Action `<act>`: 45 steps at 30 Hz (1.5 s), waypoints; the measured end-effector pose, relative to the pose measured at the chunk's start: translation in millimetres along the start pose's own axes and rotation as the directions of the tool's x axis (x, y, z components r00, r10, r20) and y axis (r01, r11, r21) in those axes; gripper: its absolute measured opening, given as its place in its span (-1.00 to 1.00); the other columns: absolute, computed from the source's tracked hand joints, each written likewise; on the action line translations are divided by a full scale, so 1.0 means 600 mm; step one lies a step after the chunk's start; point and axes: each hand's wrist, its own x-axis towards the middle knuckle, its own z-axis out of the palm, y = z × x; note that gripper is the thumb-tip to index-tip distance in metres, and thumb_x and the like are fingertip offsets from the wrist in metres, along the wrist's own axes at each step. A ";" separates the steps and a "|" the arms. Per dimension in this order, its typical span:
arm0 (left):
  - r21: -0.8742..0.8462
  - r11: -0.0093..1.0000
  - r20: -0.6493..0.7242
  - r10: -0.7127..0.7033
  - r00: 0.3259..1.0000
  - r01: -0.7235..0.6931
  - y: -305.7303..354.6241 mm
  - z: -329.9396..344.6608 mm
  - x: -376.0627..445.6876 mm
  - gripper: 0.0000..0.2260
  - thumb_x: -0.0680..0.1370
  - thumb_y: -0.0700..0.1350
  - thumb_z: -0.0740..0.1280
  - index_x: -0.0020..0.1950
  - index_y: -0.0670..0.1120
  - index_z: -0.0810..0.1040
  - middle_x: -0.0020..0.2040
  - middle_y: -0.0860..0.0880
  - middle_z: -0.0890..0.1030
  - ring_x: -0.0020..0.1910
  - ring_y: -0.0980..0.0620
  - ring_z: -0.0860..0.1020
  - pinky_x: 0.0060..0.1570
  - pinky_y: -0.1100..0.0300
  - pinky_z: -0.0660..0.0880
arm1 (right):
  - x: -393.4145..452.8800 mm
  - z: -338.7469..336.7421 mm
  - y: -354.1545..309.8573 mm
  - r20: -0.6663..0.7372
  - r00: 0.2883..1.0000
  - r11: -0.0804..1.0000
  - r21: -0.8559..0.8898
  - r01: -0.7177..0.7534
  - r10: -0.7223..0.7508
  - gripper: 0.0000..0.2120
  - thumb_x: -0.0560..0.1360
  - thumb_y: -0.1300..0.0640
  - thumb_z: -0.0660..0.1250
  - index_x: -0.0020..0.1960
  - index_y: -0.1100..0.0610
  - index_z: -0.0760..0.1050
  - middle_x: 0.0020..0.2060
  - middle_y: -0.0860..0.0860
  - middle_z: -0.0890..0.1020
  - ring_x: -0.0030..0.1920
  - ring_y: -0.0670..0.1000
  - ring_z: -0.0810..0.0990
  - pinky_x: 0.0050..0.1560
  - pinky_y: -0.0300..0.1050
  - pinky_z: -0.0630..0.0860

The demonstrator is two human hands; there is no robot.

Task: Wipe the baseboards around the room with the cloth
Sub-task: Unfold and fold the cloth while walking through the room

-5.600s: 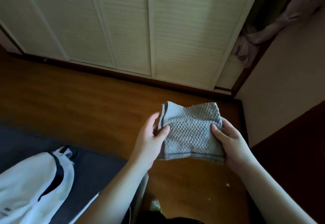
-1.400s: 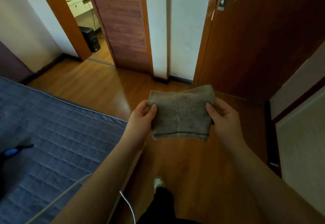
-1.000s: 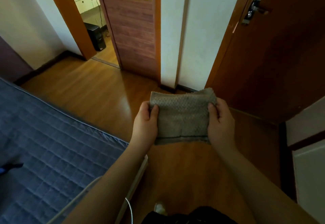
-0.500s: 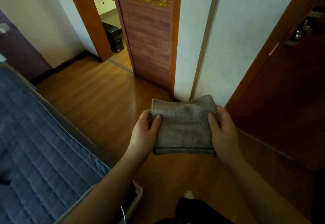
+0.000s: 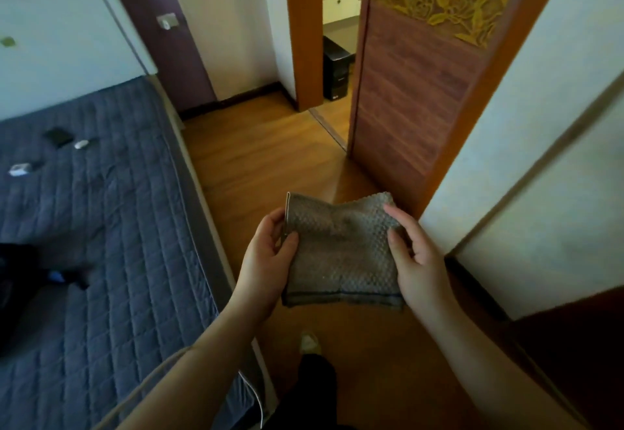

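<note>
A folded grey-brown textured cloth (image 5: 341, 254) is held flat in front of me, above the wooden floor. My left hand (image 5: 266, 261) grips its left edge with the thumb on top. My right hand (image 5: 417, 261) grips its right edge, thumb over the cloth. A dark baseboard (image 5: 236, 99) runs along the far wall between the bed and the doorway. Another dark baseboard strip (image 5: 472, 284) runs at the foot of the white wall on my right.
A bed with a blue-grey quilted cover (image 5: 101, 227) fills the left, with small items on it. An open wooden door (image 5: 405, 92) with a gold flower panel stands ahead beside a doorway. My foot (image 5: 309, 342) is on the floor below the cloth.
The view has swung left: the bed and its headboard now fill the left and the dark door on the right has left view. Both hands still hold the cloth the same way.
</note>
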 end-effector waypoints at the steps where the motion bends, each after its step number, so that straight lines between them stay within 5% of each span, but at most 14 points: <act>1: -0.020 1.000 -0.029 -0.002 1.000 0.001 -0.002 -0.010 0.025 -0.69 0.59 -0.05 0.33 0.19 0.37 0.48 0.19 0.19 0.61 0.14 0.13 0.62 -0.01 0.16 0.62 | 0.031 0.013 0.002 0.025 1.000 1.000 0.001 0.015 -0.015 -0.67 0.61 -0.08 0.13 0.33 -0.37 0.34 0.26 -0.60 0.33 0.35 -0.45 0.27 0.24 -0.58 0.22; 5: -0.037 0.999 -0.136 -0.001 0.991 -0.004 -0.001 -0.047 0.131 -0.69 0.60 -0.07 0.31 0.17 0.38 0.46 0.16 0.22 0.61 0.11 0.17 0.62 -0.08 0.24 0.61 | 0.165 0.064 0.010 0.109 0.994 1.000 0.001 0.002 -0.002 -0.61 0.62 -0.02 0.18 0.37 -0.37 0.28 0.28 -0.56 0.32 0.34 -0.48 0.25 0.22 -0.56 0.28; 8: -0.071 0.997 -0.152 -0.014 0.988 0.003 0.007 -0.065 0.199 -0.71 0.61 -0.08 0.29 0.17 0.35 0.50 0.13 0.20 0.62 0.09 0.14 0.63 -0.10 0.24 0.61 | 0.252 0.098 0.008 0.127 0.985 0.982 0.137 -0.132 0.115 -0.56 0.60 -0.01 0.25 0.43 -0.29 0.29 0.30 -0.36 0.43 0.32 -0.34 0.39 0.26 -0.27 0.41; 12: -0.073 0.997 -0.145 -0.029 0.989 0.019 0.023 -0.073 0.302 -0.75 0.63 -0.08 0.27 0.17 0.30 0.53 0.09 0.16 0.64 0.02 0.09 0.66 -0.15 0.22 0.61 | 0.359 0.134 0.011 0.332 0.895 0.691 0.572 -0.443 0.298 -0.49 0.52 0.06 0.38 0.45 0.01 0.39 0.31 0.00 0.56 0.30 0.03 0.55 0.30 0.13 0.47; 15: -0.053 0.998 -0.151 -0.049 0.987 0.042 0.028 -0.062 0.374 -0.76 0.62 -0.07 0.29 0.13 0.30 0.55 0.06 0.18 0.64 -0.01 0.11 0.66 -0.21 0.26 0.60 | 0.428 0.143 0.029 0.383 0.827 0.551 0.618 -0.561 0.412 -0.42 0.48 0.06 0.42 0.46 0.13 0.38 0.27 0.08 0.59 0.26 0.09 0.59 0.27 0.14 0.50; 19: -0.024 0.994 -0.162 -0.113 0.980 0.110 0.021 -0.033 0.482 -0.75 0.58 -0.04 0.35 0.11 0.33 0.55 0.06 0.20 0.64 -0.02 0.13 0.66 -0.21 0.21 0.62 | 0.539 0.132 0.061 0.329 0.820 0.575 0.592 -0.565 0.467 -0.61 0.46 0.03 0.42 0.25 0.12 0.58 0.13 0.08 0.67 0.11 0.06 0.67 -0.09 -0.12 0.63; 24: -0.008 0.989 -0.247 -0.143 0.958 0.145 0.034 0.014 0.618 -0.70 0.44 0.13 0.42 0.16 0.16 0.56 0.03 0.15 0.67 0.00 0.12 0.67 -0.16 0.18 0.64 | 0.702 0.104 0.081 0.287 0.868 0.620 0.611 -0.491 0.405 -0.64 0.41 0.03 0.44 0.15 0.16 0.62 0.05 0.12 0.70 0.04 0.10 0.69 -0.16 -0.15 0.62; 28: 0.072 0.987 -0.405 -0.101 0.909 0.141 0.064 0.040 0.715 -0.90 0.55 0.08 0.34 0.03 0.15 0.59 -0.08 0.17 0.68 -0.07 0.15 0.66 -0.22 0.24 0.62 | 0.820 0.085 0.088 0.274 0.909 0.704 0.576 -0.416 0.313 -0.65 0.40 0.01 0.43 0.13 0.14 0.63 0.01 0.05 0.71 0.02 0.00 0.69 -0.16 -0.27 0.59; 34: 0.218 0.972 -0.486 0.031 0.874 0.087 0.091 0.009 0.818 -0.90 0.61 -0.08 0.31 0.03 0.10 0.60 -0.10 0.22 0.66 -0.08 0.20 0.62 -0.22 0.39 0.53 | 0.970 0.120 0.102 0.285 0.944 0.785 0.540 -0.303 0.169 -0.78 0.45 0.08 0.39 0.08 0.08 0.66 0.00 0.03 0.71 0.03 -0.01 0.68 -0.11 -0.28 0.57; 39: 0.252 0.965 -0.536 0.080 0.840 0.069 0.091 -0.065 0.912 -0.86 0.62 -0.15 0.29 0.09 0.07 0.58 -0.06 0.28 0.63 -0.04 0.29 0.58 -0.16 0.50 0.48 | 1.085 0.218 0.107 0.303 0.941 0.839 0.465 -0.283 0.150 -0.74 0.44 -0.01 0.41 0.11 0.00 0.64 0.07 -0.01 0.68 0.13 0.03 0.63 0.11 -0.07 0.56; 45: 0.179 0.983 -0.599 0.076 0.798 0.041 0.094 -0.205 1.044 -0.86 0.65 -0.01 0.21 0.01 0.13 0.56 -0.12 0.30 0.61 -0.09 0.31 0.56 -0.23 0.48 0.47 | 1.231 0.374 0.080 0.374 0.925 0.932 0.309 -0.191 0.066 -0.82 0.57 -0.02 0.34 0.16 -0.10 0.60 0.07 -0.13 0.65 0.14 -0.04 0.59 0.15 -0.04 0.52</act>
